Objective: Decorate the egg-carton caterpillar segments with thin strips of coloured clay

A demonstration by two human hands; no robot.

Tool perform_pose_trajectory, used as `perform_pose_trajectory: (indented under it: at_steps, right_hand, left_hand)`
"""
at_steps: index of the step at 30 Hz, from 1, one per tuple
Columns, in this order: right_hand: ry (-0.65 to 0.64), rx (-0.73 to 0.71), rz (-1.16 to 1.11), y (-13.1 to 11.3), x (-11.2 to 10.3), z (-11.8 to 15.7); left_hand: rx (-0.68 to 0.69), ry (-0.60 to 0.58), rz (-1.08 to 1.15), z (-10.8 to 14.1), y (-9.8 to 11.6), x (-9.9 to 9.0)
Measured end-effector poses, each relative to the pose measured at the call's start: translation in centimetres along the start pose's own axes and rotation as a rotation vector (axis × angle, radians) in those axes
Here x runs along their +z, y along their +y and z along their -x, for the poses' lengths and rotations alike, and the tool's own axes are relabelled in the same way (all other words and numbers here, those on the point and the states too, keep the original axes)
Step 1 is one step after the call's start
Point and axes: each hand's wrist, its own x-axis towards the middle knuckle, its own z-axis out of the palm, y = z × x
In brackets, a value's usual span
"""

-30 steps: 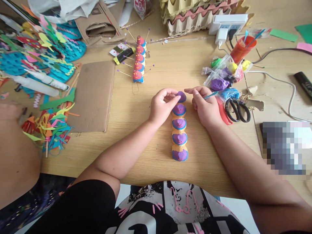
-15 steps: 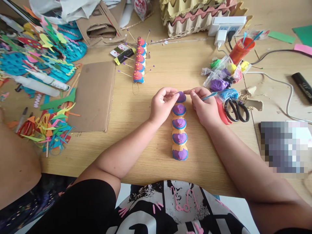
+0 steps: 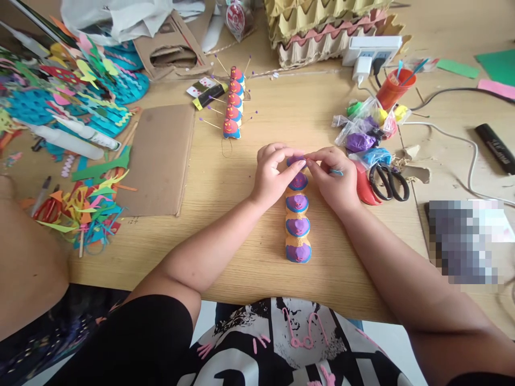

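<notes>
1. I log the purple bumpy strip (image 3: 298,203) flat on the table (image 3: 225,241), in front of the person, its row running away from the torso. I count five bumps with purple caps edged in blue and orange between them; small faces show on the caps.
2. Left hand (image 3: 271,174): at the far bump, partly covering it, thumb and forefinger tips drawn close together. I cannot tell whether they pinch anything.
3. Right hand (image 3: 336,179): fingers curled around a slim blue tool (image 3: 336,172), one end of which juts out above the thumb. Its thumb and forefinger tips meet beside the left fingertips; I cannot make out what, if anything, lies between them.
4. Just right of the right hand, I record black-handled scissors (image 3: 389,182); beyond it, bagged clay (image 3: 360,142) in several colours and an orange-red cup (image 3: 396,88) with blue sticks in it.
5. Farther up the table, left of the hands: a red-capped strip (image 3: 232,104) with purple-tipped sticks protruding from its sides.
6. Left: a cardboard sheet (image 3: 156,161), with paper scraps (image 3: 86,206) beside it.
7. Far side: stacked egg cartons (image 3: 306,37).
</notes>
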Motion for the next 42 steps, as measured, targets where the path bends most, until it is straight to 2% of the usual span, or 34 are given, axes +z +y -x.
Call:
perform_pose_trajectory:
  at_steps: [7,14,22,27,32,42]
  right_hand:
    - [-0.001,-0.023,0.027,-0.3,-0.2,0.1]
    - [-0.072,-0.018,0.085,-0.7,-0.3,0.0]
    - [-0.074,-0.051,0.086,-0.7,-0.5,0.0]
    - [-0.089,0.025,0.026,-0.6,-0.5,0.1]
    - [-0.147,0.148,-0.127,-0.7,-0.6,0.0]
    - [-0.228,0.348,-0.413,-1.3,-0.5,-0.2]
  left_hand:
    - [-0.016,0.022,-0.061,0.1,0.2,0.1]
    - [0.061,0.072,-0.102,0.2,0.3,0.1]
    - [0.084,0.065,-0.089,0.1,0.3,0.1]
    - [0.020,0.086,-0.014,0.2,0.3,0.2]
    - [0.045,0.111,0.005,0.2,0.2,0.3]
    - [0.026,0.045,0.019,0.2,0.5,0.3]
